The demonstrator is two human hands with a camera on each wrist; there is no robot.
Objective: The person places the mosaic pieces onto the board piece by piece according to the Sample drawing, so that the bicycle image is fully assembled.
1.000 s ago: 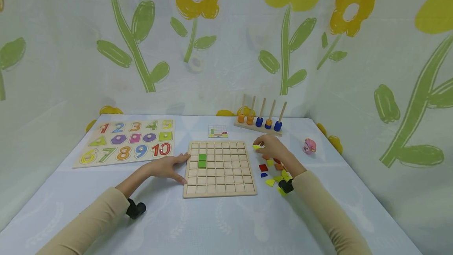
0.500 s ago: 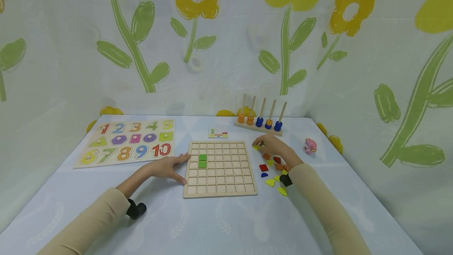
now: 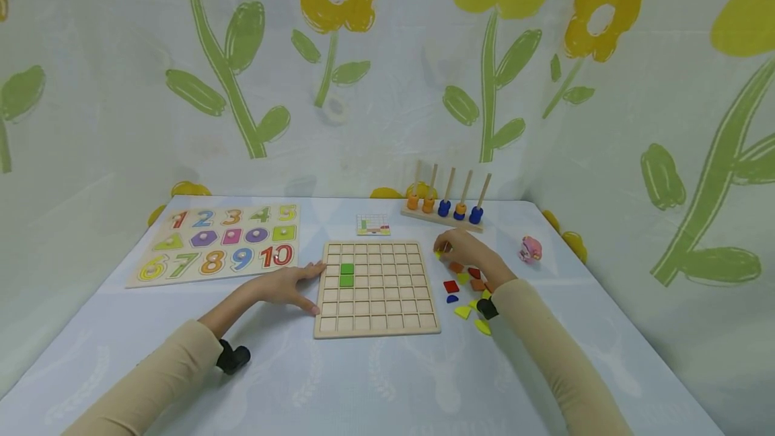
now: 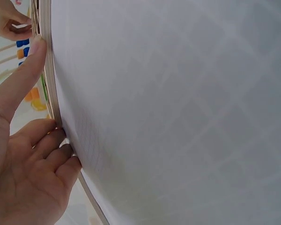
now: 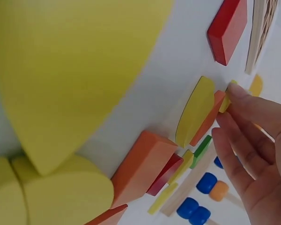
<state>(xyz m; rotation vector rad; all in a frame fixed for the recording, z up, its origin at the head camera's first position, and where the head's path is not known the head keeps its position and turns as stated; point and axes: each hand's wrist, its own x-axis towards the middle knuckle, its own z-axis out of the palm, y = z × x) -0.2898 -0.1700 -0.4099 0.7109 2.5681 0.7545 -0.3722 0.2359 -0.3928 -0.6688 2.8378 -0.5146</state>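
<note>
A wooden grid board [image 3: 385,293] lies on the table, with two green squares [image 3: 346,280] set one above the other in its left part. My left hand [image 3: 281,286] is at the board's left edge; thumb and fingers, spread apart, touch the rim in the left wrist view. Beyond the board's right side, my right hand [image 3: 466,251] pinches a small yellow piece [image 5: 226,100] between thumb and fingertips, low over the tabletop. Loose pieces lie beneath and beside that hand, among them a red one [image 3: 451,286], a blue half-round [image 3: 452,299] and yellow ones [image 3: 463,313].
A number puzzle board [image 3: 218,244] lies at the left. Behind the grid board is a small pattern card [image 3: 373,225]. A peg stacker [image 3: 443,214] with orange and blue beads stands at the back, and a pink toy [image 3: 529,249] sits at the right.
My right forearm has shifted slightly, and the yellow piece at its fingertips shows less in the head view. My left hand stays at the board's edge.
</note>
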